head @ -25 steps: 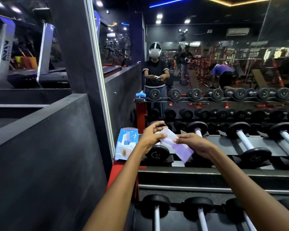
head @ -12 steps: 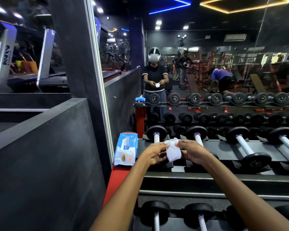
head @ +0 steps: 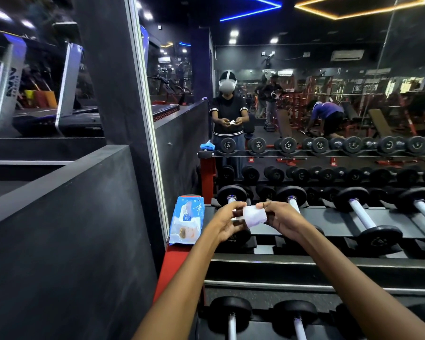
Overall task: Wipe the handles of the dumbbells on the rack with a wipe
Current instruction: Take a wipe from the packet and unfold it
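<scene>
A folded white wipe is held between both hands just above the top shelf of the dumbbell rack. My left hand pinches its left edge with fingers curled. My right hand grips its right side. Black dumbbells with silver handles lie on the top shelf; the leftmost dumbbell sits partly hidden behind my hands, another dumbbell lies to the right. More dumbbells rest on the lower shelf.
A blue pack of wipes lies on the rack's left end by a red upright. A dark low wall rises at the left. A mirror behind the rack reflects me, other people and gym machines.
The wipe, spread out a second ago, has been folded into a small wad between both hands. My hands have drawn closer together above the leftmost dumbbell.
</scene>
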Tool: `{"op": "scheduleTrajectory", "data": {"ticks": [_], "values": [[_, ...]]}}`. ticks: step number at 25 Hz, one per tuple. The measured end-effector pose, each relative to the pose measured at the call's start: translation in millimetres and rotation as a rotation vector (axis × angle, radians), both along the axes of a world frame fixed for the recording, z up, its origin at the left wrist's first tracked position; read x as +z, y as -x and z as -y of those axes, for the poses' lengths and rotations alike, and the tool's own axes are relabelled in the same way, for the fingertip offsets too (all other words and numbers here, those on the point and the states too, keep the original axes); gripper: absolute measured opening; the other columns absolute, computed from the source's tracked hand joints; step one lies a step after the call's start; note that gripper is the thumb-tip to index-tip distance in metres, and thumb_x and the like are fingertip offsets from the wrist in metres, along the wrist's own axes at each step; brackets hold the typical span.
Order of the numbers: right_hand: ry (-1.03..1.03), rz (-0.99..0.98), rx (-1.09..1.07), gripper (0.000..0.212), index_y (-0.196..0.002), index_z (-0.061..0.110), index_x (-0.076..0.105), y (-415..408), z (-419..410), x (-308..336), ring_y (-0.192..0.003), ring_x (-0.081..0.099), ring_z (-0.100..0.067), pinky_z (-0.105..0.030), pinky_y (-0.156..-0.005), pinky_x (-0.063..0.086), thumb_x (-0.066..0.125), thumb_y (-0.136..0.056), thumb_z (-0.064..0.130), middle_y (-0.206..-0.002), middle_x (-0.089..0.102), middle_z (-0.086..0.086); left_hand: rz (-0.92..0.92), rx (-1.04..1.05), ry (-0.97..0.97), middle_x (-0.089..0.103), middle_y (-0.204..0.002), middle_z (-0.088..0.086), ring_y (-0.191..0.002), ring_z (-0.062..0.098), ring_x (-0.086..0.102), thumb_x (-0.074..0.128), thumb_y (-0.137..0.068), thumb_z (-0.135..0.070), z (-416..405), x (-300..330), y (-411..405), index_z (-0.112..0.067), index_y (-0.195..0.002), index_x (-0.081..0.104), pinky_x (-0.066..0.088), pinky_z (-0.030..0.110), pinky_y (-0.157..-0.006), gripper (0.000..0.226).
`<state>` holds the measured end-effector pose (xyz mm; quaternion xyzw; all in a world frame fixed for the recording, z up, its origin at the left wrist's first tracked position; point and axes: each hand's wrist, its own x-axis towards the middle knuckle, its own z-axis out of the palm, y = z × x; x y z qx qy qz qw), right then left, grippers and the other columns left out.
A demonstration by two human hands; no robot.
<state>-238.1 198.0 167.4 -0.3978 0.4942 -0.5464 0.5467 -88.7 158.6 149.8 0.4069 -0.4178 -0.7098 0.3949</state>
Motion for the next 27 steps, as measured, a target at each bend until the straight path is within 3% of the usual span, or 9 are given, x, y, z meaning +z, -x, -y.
{"op": "scheduleTrajectory", "data": {"ticks": [1, 3, 5, 8, 12, 16, 19, 23, 27], "values": [[0.004, 0.014, -0.004, 0.014, -0.085, 0.002, 0.061, -1.0, -0.6, -0.6, -0.069, 0.06, -0.02, -0.023, -0.062, 0.054, 0.048, -0.089, -0.002, -0.084, 0.06, -0.014, 0.033, -0.012, 0.02, 0.061, -0.086, 0.007, -0.062, 0.013, 0.059, 0.055, -0.093, -0.007, -2.1, -0.4, 0.0, -0.012, -0.097, 0.059, 0.052, 0.02, -0.051, 0.008], [-0.002, 0.045, 0.013, 0.007, -0.094, 0.006, 0.057, -2.3, -2.7, -3.1, -0.066, 0.063, -0.021, -0.028, -0.06, 0.057, 0.05, -0.093, 0.005, -0.085, 0.062, -0.011, 0.079, 0.029, 0.084, 0.061, -0.088, 0.009, -0.06, 0.011, 0.06, 0.059, -0.088, 0.006, -0.6, -6.3, 0.4, -0.011, -0.115, 0.055, 0.049, 0.018, -0.046, 0.032], [-0.039, 0.042, 0.067, 0.013, -0.103, 0.003, 0.054, -3.3, -3.4, -8.9, -0.062, 0.067, -0.02, -0.03, -0.058, 0.059, 0.053, -0.091, 0.0, -0.089, 0.064, -0.013, 0.083, 0.053, 0.127, 0.062, -0.084, 0.008, -0.053, 0.007, 0.061, 0.057, -0.088, 0.01, -1.1, -10.4, -0.3, -0.007, -0.12, 0.055, 0.047, 0.015, -0.045, 0.036], [-0.044, 0.036, 0.039, 0.026, -0.106, 0.0, 0.054, -4.7, -2.5, -13.2, -0.057, 0.068, -0.018, -0.026, -0.055, 0.057, 0.051, -0.085, -0.015, -0.092, 0.062, -0.018, 0.094, 0.004, 0.12, 0.063, -0.081, 0.007, -0.047, 0.002, 0.06, 0.058, -0.091, 0.005, -6.8, -12.0, -1.6, -0.007, -0.109, 0.061, 0.049, 0.014, -0.047, 0.021], [-0.024, 0.025, 0.006, 0.026, -0.085, 0.005, 0.055, -12.7, -4.8, -16.4, -0.05, 0.063, -0.016, -0.023, -0.054, 0.057, 0.044, -0.085, -0.018, -0.08, 0.059, -0.017, 0.041, 0.045, 0.071, 0.062, -0.074, 0.01, -0.049, 0.008, 0.06, 0.046, -0.093, 0.011, -10.6, -19.2, -5.8, -0.009, -0.087, 0.059, 0.05, 0.016, -0.047, 0.024], [-0.102, 0.028, -0.048, 0.02, -0.079, -0.002, 0.057, -24.1, -1.4, -25.1, -0.068, 0.061, -0.023, -0.026, -0.057, 0.057, 0.041, -0.09, -0.007, -0.08, 0.058, -0.017, -0.103, 0.111, -0.088, 0.058, -0.079, 0.014, -0.066, 0.018, 0.059, 0.046, -0.094, -0.001, -6.6, -30.7, -16.2, -0.001, -0.08, 0.058, 0.054, 0.019, -0.05, 0.018], [-0.137, -0.001, -0.006, 0.014, -0.081, 0.005, 0.057, -27.5, 7.1, -39.5, -0.062, 0.059, -0.019, -0.028, -0.057, 0.054, 0.053, -0.093, 0.012, -0.07, 0.061, -0.007, 0.006, 0.092, 0.021, 0.059, -0.082, 0.009, -0.06, 0.009, 0.061, 0.055, -0.09, 0.009, -0.5, -52.1, -21.5, -0.008, -0.085, 0.058, 0.05, 0.014, -0.053, 0.018], [-0.183, -0.14, 0.074, 0.013, -0.088, 0.003, 0.058, -27.5, 32.1, -59.5, -0.069, 0.06, -0.022, -0.028, -0.066, 0.049, 0.059, -0.083, -0.009, -0.079, 0.063, -0.014, 0.163, 0.1, 0.219, 0.062, -0.093, 0.004, -0.086, 0.016, 0.061, 0.06, -0.089, 0.006, 18.8, -77.1, -26.6, -0.014, -0.1, 0.059, 0.05, 0.013, -0.067, 0.023], [-0.137, -0.166, -0.07, 0.015, -0.082, -0.001, 0.06, -14.3, 76.3, -71.1, -0.054, 0.063, -0.02, -0.022, -0.054, 0.055, 0.051, -0.085, -0.012, -0.079, 0.062, -0.018, 0.639, 0.384, 0.475, 0.059, -0.125, 0.009, -0.12, 0.027, 0.054, 0.054, -0.095, -0.006, 75.0, -98.5, -32.6, -0.003, -0.128, 0.053, 0.04, 0.025, -0.097, 0.034]]}}
